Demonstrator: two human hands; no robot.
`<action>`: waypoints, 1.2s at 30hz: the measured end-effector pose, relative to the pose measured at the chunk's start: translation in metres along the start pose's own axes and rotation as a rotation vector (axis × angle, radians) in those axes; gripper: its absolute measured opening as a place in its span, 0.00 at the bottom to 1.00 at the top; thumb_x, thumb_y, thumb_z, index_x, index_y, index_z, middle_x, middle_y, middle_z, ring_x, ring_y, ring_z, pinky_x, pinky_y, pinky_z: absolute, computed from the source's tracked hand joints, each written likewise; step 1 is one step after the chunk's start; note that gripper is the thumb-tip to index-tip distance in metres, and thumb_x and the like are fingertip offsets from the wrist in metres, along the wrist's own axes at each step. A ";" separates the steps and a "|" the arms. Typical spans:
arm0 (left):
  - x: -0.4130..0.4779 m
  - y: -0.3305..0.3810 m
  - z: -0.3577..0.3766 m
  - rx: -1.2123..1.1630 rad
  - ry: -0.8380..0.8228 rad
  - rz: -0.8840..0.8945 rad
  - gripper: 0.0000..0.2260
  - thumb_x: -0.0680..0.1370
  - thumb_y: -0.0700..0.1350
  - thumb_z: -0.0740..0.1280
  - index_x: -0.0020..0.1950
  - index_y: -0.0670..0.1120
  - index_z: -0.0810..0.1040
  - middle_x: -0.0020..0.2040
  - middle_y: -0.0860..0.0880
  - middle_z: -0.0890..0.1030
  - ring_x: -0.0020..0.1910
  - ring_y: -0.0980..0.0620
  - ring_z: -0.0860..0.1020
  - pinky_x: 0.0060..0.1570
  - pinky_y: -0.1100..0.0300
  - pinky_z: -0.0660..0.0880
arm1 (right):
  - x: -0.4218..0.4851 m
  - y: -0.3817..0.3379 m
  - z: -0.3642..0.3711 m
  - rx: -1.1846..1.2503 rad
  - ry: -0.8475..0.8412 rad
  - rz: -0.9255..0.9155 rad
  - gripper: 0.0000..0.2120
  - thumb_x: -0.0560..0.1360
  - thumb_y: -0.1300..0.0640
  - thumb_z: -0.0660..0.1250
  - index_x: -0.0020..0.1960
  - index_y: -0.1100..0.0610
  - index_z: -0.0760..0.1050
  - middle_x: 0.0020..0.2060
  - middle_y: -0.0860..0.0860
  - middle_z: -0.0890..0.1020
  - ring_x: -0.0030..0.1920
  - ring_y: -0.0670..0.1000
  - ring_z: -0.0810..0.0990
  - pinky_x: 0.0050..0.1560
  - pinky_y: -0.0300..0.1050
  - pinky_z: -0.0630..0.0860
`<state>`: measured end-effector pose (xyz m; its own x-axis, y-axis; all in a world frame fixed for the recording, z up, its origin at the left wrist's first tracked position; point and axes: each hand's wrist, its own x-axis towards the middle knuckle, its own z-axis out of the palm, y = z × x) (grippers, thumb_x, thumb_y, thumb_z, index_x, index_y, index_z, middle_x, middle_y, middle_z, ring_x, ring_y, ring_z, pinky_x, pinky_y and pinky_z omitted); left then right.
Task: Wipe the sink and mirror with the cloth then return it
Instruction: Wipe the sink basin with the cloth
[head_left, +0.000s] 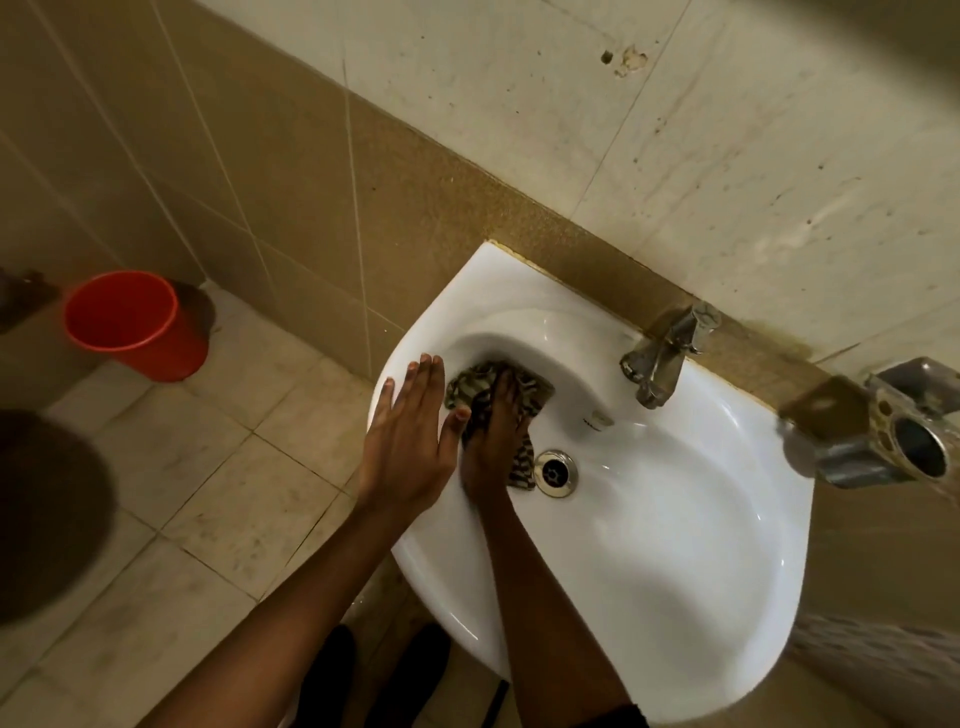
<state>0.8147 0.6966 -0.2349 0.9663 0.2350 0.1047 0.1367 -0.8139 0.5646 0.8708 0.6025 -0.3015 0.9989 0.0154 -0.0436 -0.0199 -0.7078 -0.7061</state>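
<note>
Step in hand: wiping the sink (675, 545); the mirror is not in view and, as judged from this, has yet to be wiped.

Landmark: the drain (556, 473) at the bottom of the basin.

- Cloth (480, 387): a patterned rag, bunched against the basin wall just left of the drain and on the far side of it, with one tail trailing down to touch the drain's left edge.
- Right hand (493, 441): lies flat on top of the cloth, fingers extended and pressed down; the grip is a palm press, not a pinch.
- Left hand (410, 441): spread open, fingers straight, resting on the sink rim left of the drain; it holds nothing and appears to brace the body.
- Tap (665, 353): stands on the rim beyond the drain, to its right.
- Red bucket (135, 327): on the floor, well left of the drain.

Next move, as judged: slide the pressed cloth around the basin wall toward the tap side, keeping downward pressure so the bunched rag does not roll out from under the palm.
</note>
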 end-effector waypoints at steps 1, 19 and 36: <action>0.000 0.000 -0.001 -0.055 0.011 -0.001 0.35 0.77 0.64 0.38 0.75 0.42 0.54 0.75 0.48 0.55 0.75 0.52 0.53 0.74 0.55 0.46 | -0.003 -0.006 -0.001 0.013 -0.039 -0.001 0.28 0.78 0.49 0.51 0.74 0.61 0.55 0.74 0.55 0.59 0.75 0.52 0.55 0.76 0.58 0.50; 0.002 0.000 0.000 -0.039 -0.040 0.036 0.40 0.74 0.69 0.34 0.75 0.42 0.47 0.77 0.45 0.51 0.76 0.50 0.47 0.74 0.53 0.44 | 0.005 -0.036 -0.025 -0.160 -0.239 -0.318 0.25 0.80 0.60 0.55 0.73 0.65 0.51 0.73 0.62 0.60 0.74 0.59 0.58 0.72 0.54 0.62; 0.001 -0.001 -0.002 -0.128 -0.040 0.023 0.43 0.72 0.71 0.35 0.76 0.42 0.48 0.77 0.46 0.50 0.76 0.52 0.46 0.73 0.57 0.42 | -0.087 -0.017 -0.052 -0.018 -0.497 -0.108 0.13 0.79 0.67 0.55 0.61 0.63 0.71 0.53 0.53 0.79 0.57 0.39 0.76 0.58 0.31 0.67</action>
<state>0.8153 0.6987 -0.2332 0.9772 0.1935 0.0878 0.0878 -0.7439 0.6625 0.7867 0.5761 -0.2490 0.8544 0.4206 -0.3051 0.0878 -0.6956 -0.7131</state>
